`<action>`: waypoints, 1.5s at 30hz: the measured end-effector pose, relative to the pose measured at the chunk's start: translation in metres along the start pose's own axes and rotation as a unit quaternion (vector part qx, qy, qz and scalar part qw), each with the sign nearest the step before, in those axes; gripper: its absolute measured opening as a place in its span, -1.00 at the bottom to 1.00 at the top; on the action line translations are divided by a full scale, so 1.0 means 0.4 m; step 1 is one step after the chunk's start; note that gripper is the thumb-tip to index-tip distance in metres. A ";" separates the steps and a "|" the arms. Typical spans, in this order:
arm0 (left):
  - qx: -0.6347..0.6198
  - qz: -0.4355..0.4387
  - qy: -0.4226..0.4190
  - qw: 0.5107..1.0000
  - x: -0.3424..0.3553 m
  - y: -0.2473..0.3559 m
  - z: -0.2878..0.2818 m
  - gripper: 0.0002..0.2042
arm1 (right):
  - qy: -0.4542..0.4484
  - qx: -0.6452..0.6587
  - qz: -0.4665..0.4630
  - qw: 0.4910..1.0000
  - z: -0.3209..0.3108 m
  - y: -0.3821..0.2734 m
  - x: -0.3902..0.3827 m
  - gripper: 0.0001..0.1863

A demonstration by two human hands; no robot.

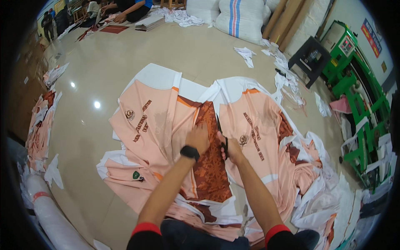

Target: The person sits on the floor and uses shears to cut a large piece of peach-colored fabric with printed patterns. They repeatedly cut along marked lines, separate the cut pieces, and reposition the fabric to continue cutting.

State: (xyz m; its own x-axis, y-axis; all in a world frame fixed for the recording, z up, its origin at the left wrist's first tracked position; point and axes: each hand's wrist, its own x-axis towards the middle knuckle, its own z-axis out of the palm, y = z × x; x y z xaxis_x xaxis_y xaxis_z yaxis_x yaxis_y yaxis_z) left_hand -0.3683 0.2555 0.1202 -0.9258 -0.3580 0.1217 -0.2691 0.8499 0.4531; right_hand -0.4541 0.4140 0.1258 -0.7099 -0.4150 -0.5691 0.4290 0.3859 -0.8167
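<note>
Clearly, brown patterned fabric (211, 171) lies between and beneath the hands (198, 139)

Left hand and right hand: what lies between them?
Brown patterned fabric lies between the left hand and the right hand, as the head view shows.

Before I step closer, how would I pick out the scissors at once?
Find the big spread of peach and white fabric on the floor, then the brown patterned strip running down its middle. Along that strip's right edge, the person's right hand holds the scissors. Their black handles and narrow dark blades set them apart from the fabric around them.
</note>
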 end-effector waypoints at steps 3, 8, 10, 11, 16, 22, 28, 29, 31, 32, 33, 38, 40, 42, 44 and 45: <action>0.109 0.089 0.008 0.990 0.149 -0.131 0.030 -0.26 | -0.009 0.004 -0.008 1.000 0.004 0.004 0.008 -0.34; 0.170 -0.107 -0.067 0.977 0.167 -0.238 0.035 0.13 | -0.012 -0.004 0.007 1.000 -0.009 0.023 0.023 -0.37; 0.160 -0.131 -0.058 0.977 0.158 -0.243 0.023 0.12 | -0.017 -0.014 -0.005 1.000 -0.014 0.026 0.028 -0.33; 0.166 -0.153 -0.081 0.971 0.162 -0.238 0.021 0.12 | -0.016 -0.024 -0.009 1.000 -0.015 0.026 0.030 -0.31; 0.149 -0.065 -0.025 0.986 0.171 -0.175 0.067 0.14 | -0.026 -0.038 -0.021 0.999 0.000 0.014 0.027 -0.28; 0.146 0.027 -0.020 0.989 0.100 -0.152 0.124 0.09 | -0.031 -0.033 -0.021 0.999 0.012 0.013 0.031 -0.28; 0.151 0.042 0.004 0.988 0.088 -0.162 0.114 0.05 | -0.033 -0.049 -0.049 0.997 0.027 0.017 0.066 -0.27; 0.149 0.048 0.017 0.987 0.089 -0.161 0.114 0.05 | -0.026 -0.066 -0.057 0.996 0.033 0.015 0.071 -0.28; 0.148 0.052 0.025 0.987 0.090 -0.159 0.116 0.04 | -0.015 -0.069 -0.053 0.996 0.043 0.007 0.077 -0.29; 0.148 0.050 0.023 0.987 0.089 -0.158 0.117 0.05 | -0.010 -0.057 -0.042 0.997 0.048 0.001 0.080 -0.31; 0.149 0.043 0.014 0.988 0.088 -0.157 0.118 0.05 | -0.010 -0.043 -0.008 0.999 0.050 -0.007 0.084 -0.32; 0.143 0.040 0.014 0.989 0.087 -0.156 0.113 0.06 | -0.024 -0.006 -0.049 0.998 0.065 -0.048 0.126 -0.34; 0.142 0.040 0.014 0.989 0.088 -0.156 0.111 0.06 | -0.022 -0.034 -0.064 0.997 0.073 -0.052 0.141 -0.33; 0.150 0.041 0.014 0.988 0.089 -0.157 0.111 0.06 | -0.018 -0.072 -0.056 0.996 0.079 -0.053 0.153 -0.31; 0.134 0.040 0.015 0.990 0.090 -0.158 0.112 0.06 | -0.012 -0.029 -0.054 0.998 0.077 -0.061 0.165 -0.34; 0.131 0.038 0.019 0.990 0.090 -0.158 0.112 0.06 | -0.012 -0.005 -0.017 1.000 0.076 -0.070 0.175 -0.35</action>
State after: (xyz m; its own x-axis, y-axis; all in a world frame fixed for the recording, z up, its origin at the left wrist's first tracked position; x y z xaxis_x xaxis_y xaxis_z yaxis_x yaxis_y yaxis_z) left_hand -0.3966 0.2061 0.0563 -0.9368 -0.2986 0.1822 -0.2627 0.9445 0.1973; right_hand -0.4987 0.3490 0.1060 -0.7103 -0.4486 -0.5425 0.3981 0.3795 -0.8351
